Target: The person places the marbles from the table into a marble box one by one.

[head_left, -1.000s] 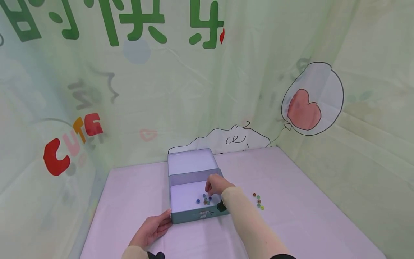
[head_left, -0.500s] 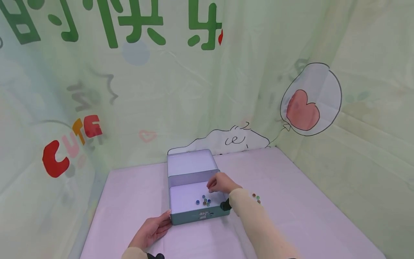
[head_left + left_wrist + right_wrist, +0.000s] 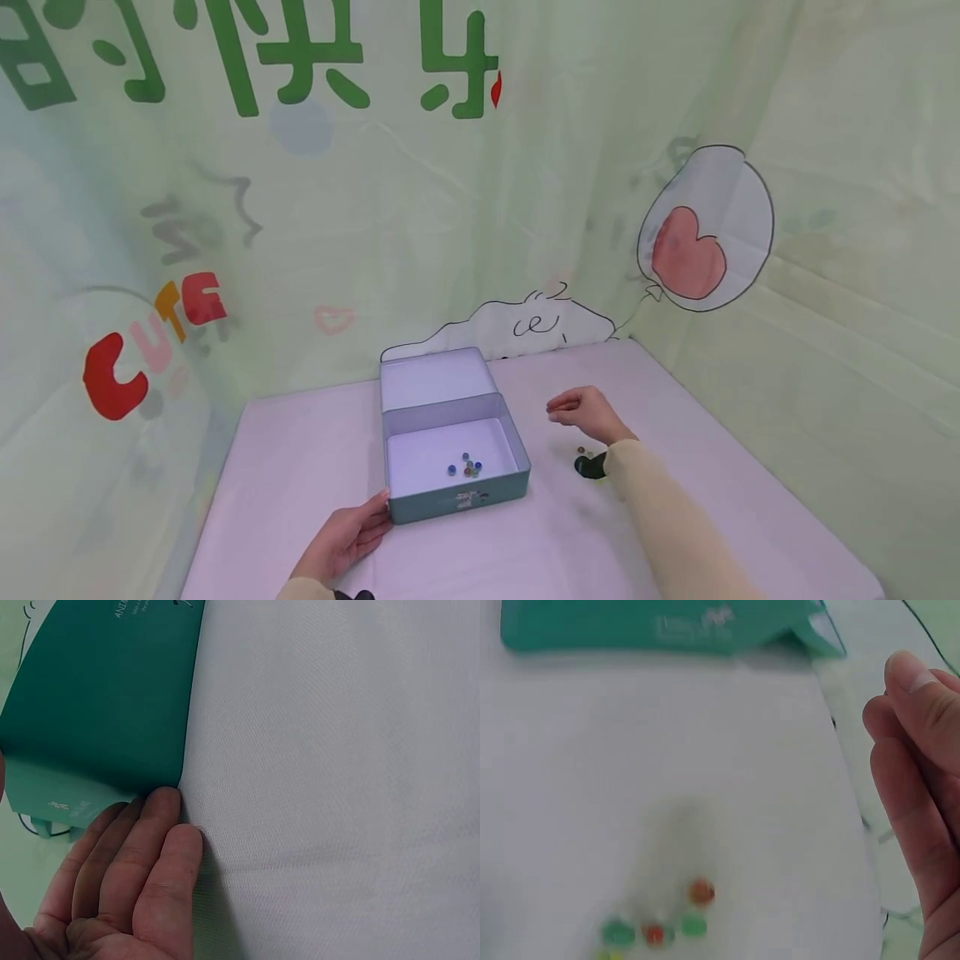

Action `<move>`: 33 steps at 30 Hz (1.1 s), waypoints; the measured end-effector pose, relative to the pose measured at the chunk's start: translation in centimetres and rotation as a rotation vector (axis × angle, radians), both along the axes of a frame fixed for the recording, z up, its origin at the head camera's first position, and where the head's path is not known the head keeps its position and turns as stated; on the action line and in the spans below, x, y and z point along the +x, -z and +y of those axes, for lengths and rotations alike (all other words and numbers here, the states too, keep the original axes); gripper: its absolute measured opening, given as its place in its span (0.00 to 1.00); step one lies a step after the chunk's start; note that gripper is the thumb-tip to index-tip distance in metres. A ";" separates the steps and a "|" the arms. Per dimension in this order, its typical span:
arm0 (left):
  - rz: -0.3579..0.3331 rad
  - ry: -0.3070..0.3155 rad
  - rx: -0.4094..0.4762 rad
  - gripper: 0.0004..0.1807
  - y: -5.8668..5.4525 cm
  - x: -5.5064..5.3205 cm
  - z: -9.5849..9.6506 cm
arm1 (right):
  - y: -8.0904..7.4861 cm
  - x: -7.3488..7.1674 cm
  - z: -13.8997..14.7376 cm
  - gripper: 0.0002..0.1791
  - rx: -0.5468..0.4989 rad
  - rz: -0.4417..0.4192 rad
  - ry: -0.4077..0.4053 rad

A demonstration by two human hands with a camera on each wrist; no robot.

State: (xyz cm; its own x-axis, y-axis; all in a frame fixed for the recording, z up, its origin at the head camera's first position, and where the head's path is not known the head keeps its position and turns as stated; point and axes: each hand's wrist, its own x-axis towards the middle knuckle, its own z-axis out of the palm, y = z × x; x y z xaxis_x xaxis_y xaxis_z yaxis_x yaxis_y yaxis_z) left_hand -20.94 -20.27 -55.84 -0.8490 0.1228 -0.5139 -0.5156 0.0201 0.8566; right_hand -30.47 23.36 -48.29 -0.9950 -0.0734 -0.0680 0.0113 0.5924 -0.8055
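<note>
An open hinged tin box, green outside and pale inside, lies on the table with several small glass marbles on its floor. My left hand rests against its near left corner; in the left wrist view the fairly straight fingers touch the green wall. My right hand is in the air right of the box, fingers loosely bent and thumb close to the index finger, nothing visible between them. Below it lie several loose marbles, red, green and yellow, partly hidden in the head view by the wrist strap.
The box's lid leans back toward the printed curtain behind the table. A pale cloth covers the table. Curtains also hang at left and right.
My right hand has moved from above the box's inside out to the right, over the table near the loose marbles. My left hand stays at the box corner. The marbles inside look unmoved.
</note>
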 end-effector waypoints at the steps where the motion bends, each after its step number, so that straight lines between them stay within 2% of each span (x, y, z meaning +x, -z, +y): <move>1: 0.004 0.001 0.003 0.46 0.0 0.0 -0.1 | 0.0 0.3 0.9 0.15 0.001 0.002 0.016; 8: 0.023 0.012 0.018 0.45 0.1 0.3 -0.4 | 0.6 2.0 5.4 0.16 0.015 0.013 0.055; 11: 0.029 0.020 0.029 0.44 0.1 0.4 -0.5 | 1.8 2.4 6.4 0.16 -0.005 -0.001 0.065; 14: 0.027 0.018 0.028 0.44 0.1 0.3 -0.4 | 3.7 3.0 7.1 0.17 -0.015 -0.023 0.079; 18: 0.018 0.012 0.023 0.44 0.0 0.2 -0.3 | 6.3 4.3 7.8 0.15 -0.019 -0.056 0.119; 21: 0.019 0.015 0.021 0.43 0.0 0.2 -0.2 | 7.6 5.2 8.2 0.14 -0.017 -0.063 0.143; 27: 0.013 0.012 0.014 0.42 -0.2 0.2 0.0 | 8.7 6.4 8.4 0.14 0.005 -0.058 0.169; 33: 0.009 -0.001 0.009 0.42 -0.2 0.3 0.1 | 9.6 6.5 8.4 0.14 0.015 -0.046 0.170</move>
State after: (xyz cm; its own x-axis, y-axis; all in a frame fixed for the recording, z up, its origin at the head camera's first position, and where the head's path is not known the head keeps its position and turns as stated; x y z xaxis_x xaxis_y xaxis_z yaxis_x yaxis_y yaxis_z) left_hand -20.67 -20.20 -55.60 -0.8536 0.1268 -0.5053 -0.5081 0.0118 0.8612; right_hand -23.99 31.74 -57.86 -0.9888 0.0975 -0.1131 0.1489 0.5907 -0.7930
